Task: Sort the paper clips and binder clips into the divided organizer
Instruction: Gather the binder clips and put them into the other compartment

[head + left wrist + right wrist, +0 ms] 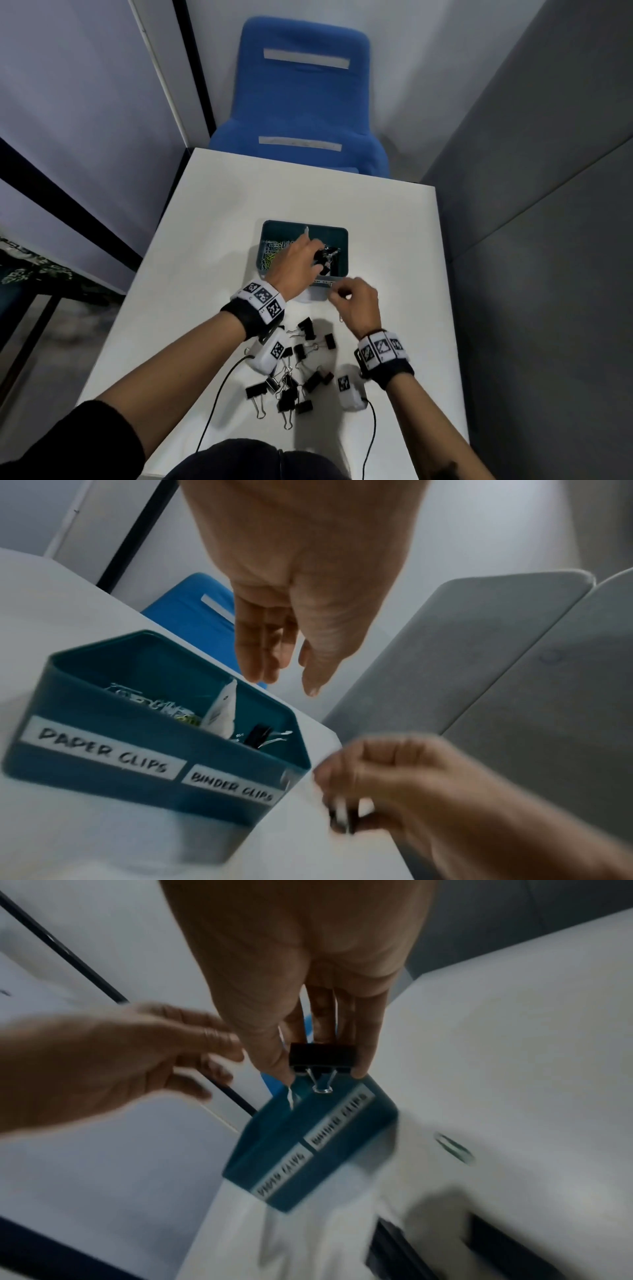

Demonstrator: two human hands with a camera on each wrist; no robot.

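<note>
A loose heap of black binder clips (291,380) lies near the worktop's (205,240) near edge, between the two forearms. One paper clip (341,318) lies on its own just beside the right wrist.

The right hand (356,305) hovers just short of the organizer's (337,233) near wall, thumb and fingers curled round a clip (321,1056); the clip's wire handles point down toward the wall labelled "BINDER CLIPS".

The left hand (294,263) reaches over the middle of the organizer with its fingers (260,645) straight and loosely spread, holding nothing in the wrist view. It touches nothing that can be made out.

The teal organizer stands at the centre of the worktop. A white divider (224,710) splits it in two: the left compartment, labelled "PAPER CLIPS", holds a tangle of silver and yellow-green paper clips, and the right one holds a few black clips with wire handles.

A blue chair (301,102) stands beyond the worktop's far edge.
</note>
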